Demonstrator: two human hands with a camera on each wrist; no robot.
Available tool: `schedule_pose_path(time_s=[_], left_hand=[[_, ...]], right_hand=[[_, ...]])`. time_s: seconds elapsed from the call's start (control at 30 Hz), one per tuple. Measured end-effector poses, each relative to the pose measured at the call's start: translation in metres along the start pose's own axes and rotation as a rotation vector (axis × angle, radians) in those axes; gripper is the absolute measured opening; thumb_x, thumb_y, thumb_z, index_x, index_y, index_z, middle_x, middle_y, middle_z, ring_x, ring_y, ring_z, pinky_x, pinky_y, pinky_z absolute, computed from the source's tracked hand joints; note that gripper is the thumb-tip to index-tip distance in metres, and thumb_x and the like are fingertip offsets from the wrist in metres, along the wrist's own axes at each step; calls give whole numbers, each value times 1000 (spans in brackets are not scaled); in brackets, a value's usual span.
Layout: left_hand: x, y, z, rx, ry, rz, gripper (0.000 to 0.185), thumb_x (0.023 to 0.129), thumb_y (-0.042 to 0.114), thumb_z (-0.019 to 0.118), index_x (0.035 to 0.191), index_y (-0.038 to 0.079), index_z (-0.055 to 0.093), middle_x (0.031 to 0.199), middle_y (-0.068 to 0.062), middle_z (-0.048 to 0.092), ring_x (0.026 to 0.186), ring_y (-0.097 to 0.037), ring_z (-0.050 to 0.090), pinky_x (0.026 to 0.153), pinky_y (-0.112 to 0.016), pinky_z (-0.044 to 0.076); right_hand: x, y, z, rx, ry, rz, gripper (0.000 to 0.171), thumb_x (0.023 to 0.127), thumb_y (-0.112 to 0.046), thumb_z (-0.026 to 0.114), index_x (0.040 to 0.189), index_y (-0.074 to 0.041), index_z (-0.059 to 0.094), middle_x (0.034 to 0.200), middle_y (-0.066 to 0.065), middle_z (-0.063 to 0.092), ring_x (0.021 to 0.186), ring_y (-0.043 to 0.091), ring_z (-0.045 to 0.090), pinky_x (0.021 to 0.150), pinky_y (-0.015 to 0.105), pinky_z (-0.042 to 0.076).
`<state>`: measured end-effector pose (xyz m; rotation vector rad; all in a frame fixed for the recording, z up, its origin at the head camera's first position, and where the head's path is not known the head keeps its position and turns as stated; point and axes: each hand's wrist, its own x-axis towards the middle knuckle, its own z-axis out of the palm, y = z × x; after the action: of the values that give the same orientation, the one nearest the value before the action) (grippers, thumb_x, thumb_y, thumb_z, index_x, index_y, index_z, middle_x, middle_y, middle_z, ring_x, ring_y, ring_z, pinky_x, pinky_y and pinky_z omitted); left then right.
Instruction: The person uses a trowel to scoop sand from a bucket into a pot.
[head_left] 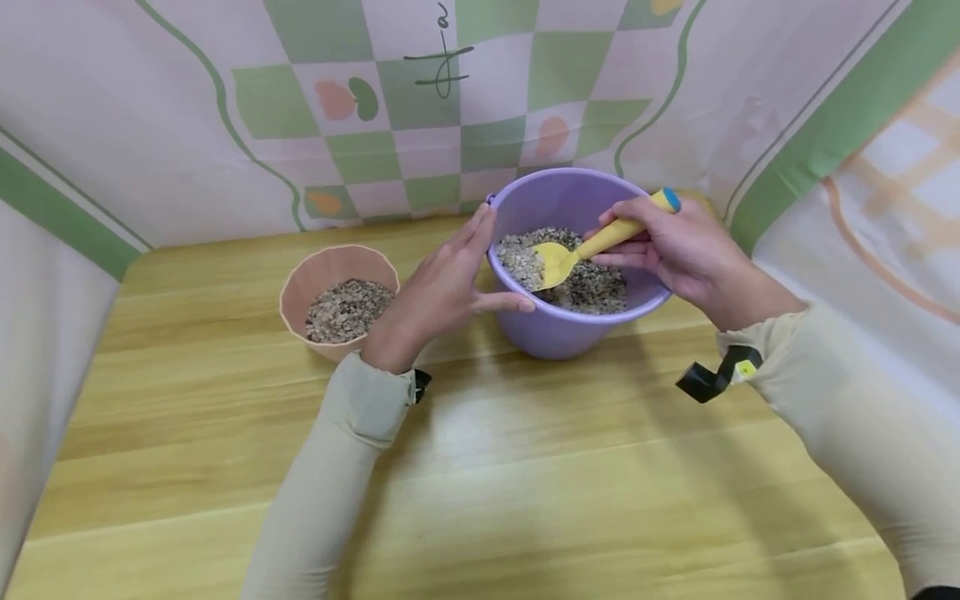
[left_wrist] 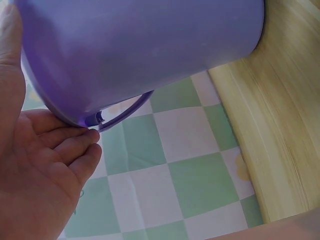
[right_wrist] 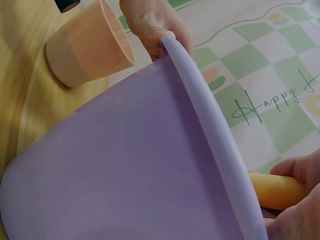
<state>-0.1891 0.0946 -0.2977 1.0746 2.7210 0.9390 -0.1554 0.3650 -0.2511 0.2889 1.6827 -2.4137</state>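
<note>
A purple bucket (head_left: pixel 558 329) (left_wrist: pixel 150 45) (right_wrist: pixel 125 165) holding grey-brown gravel (head_left: pixel 592 283) stands on the wooden table (head_left: pixel 525 467). My left hand (head_left: pixel 442 287) (left_wrist: pixel 40 170) rests with straight fingers against the bucket's left rim; its thumb lies on the front edge. My right hand (head_left: pixel 675 246) (right_wrist: pixel 295 210) grips a yellow scoop (head_left: pixel 581 250) by its handle (right_wrist: pixel 277 190), the blade down in the gravel. A pink ribbed cup (head_left: pixel 337 296) (right_wrist: pixel 87 45) with gravel sits to the left of the bucket.
A patterned green-and-pink checked cloth (head_left: pixel 450 108) (left_wrist: pixel 185 165) forms walls behind and on both sides of the table. Bare wood lies in front of the bucket toward me.
</note>
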Motion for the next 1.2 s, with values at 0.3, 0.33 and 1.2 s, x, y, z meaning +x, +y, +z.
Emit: schedule_pose_path(time_s=[0.3, 0.33, 1.2], left_hand=[[1, 0, 4, -15, -11, 5, 123, 73, 70, 69, 161, 20, 0, 166, -7, 1, 147, -32, 24, 117, -46, 28], [1, 0, 4, -15, -11, 5, 123, 73, 70, 69, 161, 20, 0, 166, -7, 1, 148, -31, 23, 117, -46, 28], [0, 2, 4, -34, -15, -6, 123, 72, 71, 70, 161, 25, -1, 166, -3, 0, 149, -28, 20, 119, -45, 25]], right_hand=[[-3, -1, -9, 88, -56, 6, 20, 100, -2, 57, 91, 11, 70, 93, 29, 71, 90, 38, 72, 82, 41, 57], [-3, -1, -10, 90, -65, 2, 21, 100, -2, 56, 92, 11, 70, 93, 29, 71, 91, 38, 72, 82, 41, 57], [-21, -5, -33, 296, -115, -48, 21, 101, 3, 51, 95, 17, 66, 99, 35, 68, 104, 43, 67, 89, 50, 53]])
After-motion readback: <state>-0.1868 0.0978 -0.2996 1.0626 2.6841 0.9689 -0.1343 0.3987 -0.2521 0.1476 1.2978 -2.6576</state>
